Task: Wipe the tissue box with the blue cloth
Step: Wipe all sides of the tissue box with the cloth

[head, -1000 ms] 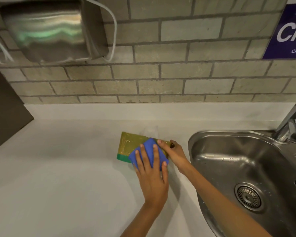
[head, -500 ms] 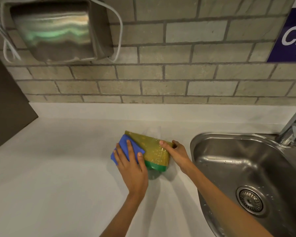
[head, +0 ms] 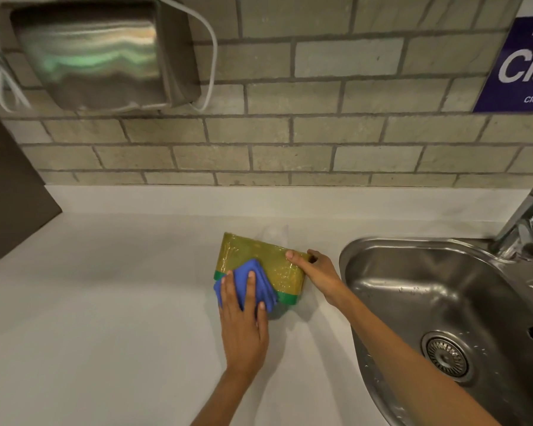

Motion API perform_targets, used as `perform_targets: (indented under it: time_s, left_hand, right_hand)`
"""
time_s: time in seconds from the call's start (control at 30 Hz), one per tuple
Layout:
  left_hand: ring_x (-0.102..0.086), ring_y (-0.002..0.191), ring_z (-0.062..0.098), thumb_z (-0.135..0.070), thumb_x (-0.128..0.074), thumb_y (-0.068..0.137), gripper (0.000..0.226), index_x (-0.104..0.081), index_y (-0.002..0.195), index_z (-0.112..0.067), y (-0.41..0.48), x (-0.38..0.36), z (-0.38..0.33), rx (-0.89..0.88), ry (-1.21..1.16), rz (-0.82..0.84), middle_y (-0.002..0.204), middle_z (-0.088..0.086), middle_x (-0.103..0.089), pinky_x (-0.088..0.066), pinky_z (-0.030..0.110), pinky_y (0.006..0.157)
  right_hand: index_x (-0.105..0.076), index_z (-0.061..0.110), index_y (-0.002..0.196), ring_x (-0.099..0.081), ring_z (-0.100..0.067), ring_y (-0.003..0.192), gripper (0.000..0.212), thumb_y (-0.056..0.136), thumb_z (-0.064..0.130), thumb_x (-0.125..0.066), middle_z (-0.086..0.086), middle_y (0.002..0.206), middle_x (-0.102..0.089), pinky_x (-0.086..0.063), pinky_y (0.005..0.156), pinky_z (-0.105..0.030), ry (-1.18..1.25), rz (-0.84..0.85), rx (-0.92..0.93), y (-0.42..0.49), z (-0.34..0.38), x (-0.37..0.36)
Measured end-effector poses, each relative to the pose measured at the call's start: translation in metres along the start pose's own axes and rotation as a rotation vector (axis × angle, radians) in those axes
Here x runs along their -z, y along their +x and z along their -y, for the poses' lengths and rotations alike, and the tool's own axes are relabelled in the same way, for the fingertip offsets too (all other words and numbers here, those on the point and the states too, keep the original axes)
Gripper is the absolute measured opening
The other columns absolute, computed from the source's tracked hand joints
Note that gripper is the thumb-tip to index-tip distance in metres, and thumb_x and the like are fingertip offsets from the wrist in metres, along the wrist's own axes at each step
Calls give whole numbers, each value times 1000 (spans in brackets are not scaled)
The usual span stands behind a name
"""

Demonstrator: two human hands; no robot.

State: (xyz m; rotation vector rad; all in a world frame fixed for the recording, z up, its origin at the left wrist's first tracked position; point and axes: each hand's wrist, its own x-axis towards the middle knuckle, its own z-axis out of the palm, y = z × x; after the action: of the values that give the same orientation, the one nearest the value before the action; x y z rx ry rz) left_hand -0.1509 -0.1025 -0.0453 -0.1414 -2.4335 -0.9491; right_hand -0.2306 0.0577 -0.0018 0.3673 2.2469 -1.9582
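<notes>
The tissue box (head: 253, 252), a flat yellow-green pack with a green band along its near edge, lies on the white counter just left of the sink. A folded blue cloth (head: 260, 279) rests on its near left part. My left hand (head: 243, 318) presses flat on the cloth, fingers spread over it. My right hand (head: 319, 272) grips the box's right end, thumb on top. A faint clear tissue or film sticks up behind the box.
A steel sink (head: 419, 290) with a drain (head: 446, 355) lies to the right, its tap (head: 526, 226) at the far right. A brick wall stands behind the white counter (head: 105, 302). A metal dispenser (head: 99, 53) hangs at upper left, a dark panel (head: 10, 195) at the left edge.
My left hand slid the cloth across the box: from its right part a second ago to its left end, now back toward the near left middle. My right hand stayed on the box's right end.
</notes>
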Motion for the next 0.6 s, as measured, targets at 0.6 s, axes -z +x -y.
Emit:
perform_targets:
  time_s: [0.6]
  left_hand:
    - [-24, 139, 43, -35, -37, 93, 57, -31, 144, -10, 2, -19, -63, 118, 54, 29, 151, 24, -30, -29, 56, 108]
  right_hand:
    - [-46, 2, 124, -59, 0, 74, 75, 67, 38, -78, 12, 79, -59, -46, 54, -6, 47, -78, 77, -13, -5, -13]
